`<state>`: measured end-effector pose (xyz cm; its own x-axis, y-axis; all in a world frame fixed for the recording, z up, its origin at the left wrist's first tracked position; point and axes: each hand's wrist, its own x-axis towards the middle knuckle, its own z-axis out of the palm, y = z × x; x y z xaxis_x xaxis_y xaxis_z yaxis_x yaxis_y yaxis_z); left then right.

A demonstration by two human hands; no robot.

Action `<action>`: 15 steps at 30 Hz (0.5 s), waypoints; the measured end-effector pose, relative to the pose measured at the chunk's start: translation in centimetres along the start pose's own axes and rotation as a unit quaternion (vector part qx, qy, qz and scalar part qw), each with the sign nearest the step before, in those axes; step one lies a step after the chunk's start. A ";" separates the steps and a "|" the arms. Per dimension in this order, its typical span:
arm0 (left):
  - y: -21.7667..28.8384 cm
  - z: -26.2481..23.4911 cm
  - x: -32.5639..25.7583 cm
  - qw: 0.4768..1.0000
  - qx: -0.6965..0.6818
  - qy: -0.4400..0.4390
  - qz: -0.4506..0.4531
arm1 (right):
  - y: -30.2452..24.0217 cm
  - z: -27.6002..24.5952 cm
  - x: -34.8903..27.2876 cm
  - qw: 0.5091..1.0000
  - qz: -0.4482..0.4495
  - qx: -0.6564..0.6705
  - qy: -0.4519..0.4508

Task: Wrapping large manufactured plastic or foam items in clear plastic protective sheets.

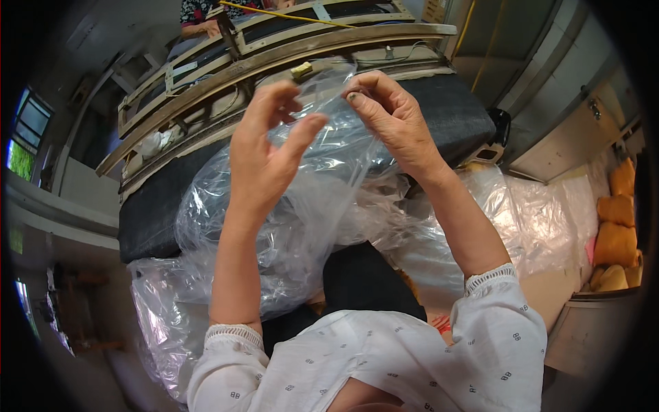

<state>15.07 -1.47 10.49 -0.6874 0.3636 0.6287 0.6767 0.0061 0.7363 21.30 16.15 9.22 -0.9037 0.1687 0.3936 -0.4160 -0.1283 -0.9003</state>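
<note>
A large sheet of clear plastic film (302,199) lies crumpled over the dark work surface and hangs down over my lap. My right hand (388,113) pinches a gathered edge of the film between thumb and fingertips, raised above the surface. To its left, my left hand (271,137) is held up with thumb and fingers apart and nothing between them. Part of the film passes behind this hand, and its fingers are slightly blurred.
The black-covered table (446,110) spans the middle, with a wooden frame rail (288,58) along its far side. A small yellowish piece (301,70) sits near the rail. Beyond it shows another person's hand (206,29). Orange bundles (614,223) are stacked at right, beside spread plastic (528,213).
</note>
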 end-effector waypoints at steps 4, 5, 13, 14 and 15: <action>2.3 1.7 1.8 0.985 0.117 -0.083 0.093 | -0.5 -0.7 0.3 0.996 -0.063 -0.061 -0.006; 2.4 2.1 1.8 0.988 0.099 -0.089 0.072 | -0.4 -1.0 0.4 0.993 -0.087 -0.082 -0.001; 1.5 3.3 0.1 0.993 0.036 -0.033 0.110 | -1.2 -2.6 0.4 0.993 -0.032 -0.086 -0.075; 1.4 3.3 0.0 0.993 0.035 -0.034 0.108 | -1.3 -2.7 0.5 0.992 -0.006 -0.049 -0.115; 1.4 3.4 0.0 0.991 0.042 -0.035 0.121 | -1.7 -2.7 0.5 0.992 -0.004 -0.048 -0.115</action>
<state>16.95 1.67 10.66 -0.4844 0.4275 0.7633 0.8410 -0.0129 0.5409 21.86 19.04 10.47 -0.9046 -0.0592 0.4222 -0.4210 -0.0323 -0.9065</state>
